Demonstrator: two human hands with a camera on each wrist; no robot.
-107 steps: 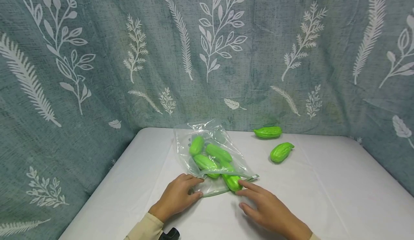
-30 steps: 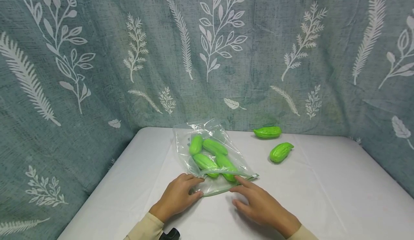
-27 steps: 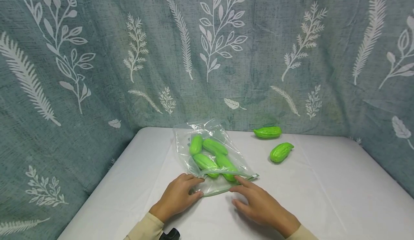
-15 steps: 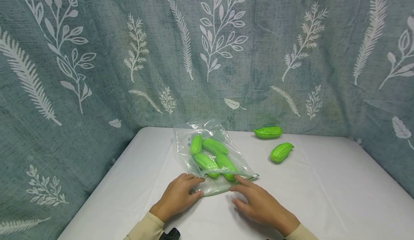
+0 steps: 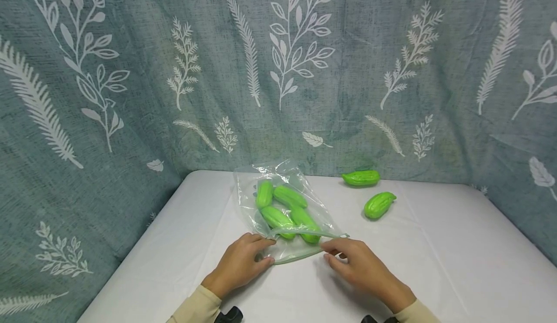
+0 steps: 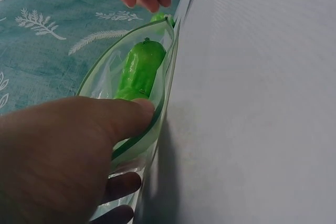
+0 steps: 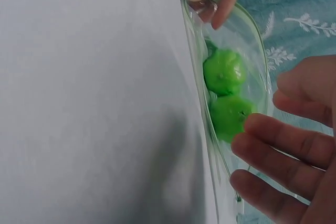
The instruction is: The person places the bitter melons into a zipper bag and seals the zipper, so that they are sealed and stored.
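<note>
A clear zip bag (image 5: 300, 257) with a green-edged mouth lies on the table, its opening toward me. Inside are several ribbed green gourds (image 5: 290, 197); one gourd (image 6: 142, 69) lies just within the mouth in the left wrist view. My left hand (image 5: 239, 265) pinches the mouth's left side, thumb inside the lip, fingers outside. Beside the bag's right corner is my right hand (image 5: 365, 270), fingers bent loosely and holding nothing. In the right wrist view its fingers (image 7: 283, 140) hang apart near the gourd ends (image 7: 226, 72).
Two loose gourds lie at the back right, one gourd (image 5: 379, 205) in front of another gourd (image 5: 361, 178) by the curtain. The white-covered table (image 5: 435, 265) meets a blue-green leaf-patterned curtain (image 5: 348, 120) behind and at both sides. Black wrist devices (image 5: 229, 315) show at the bottom edge.
The gourd at the bag's mouth, under my right fingers at first, has slid further in. My right hand has since drawn off to the right. My left hand has stayed put.
</note>
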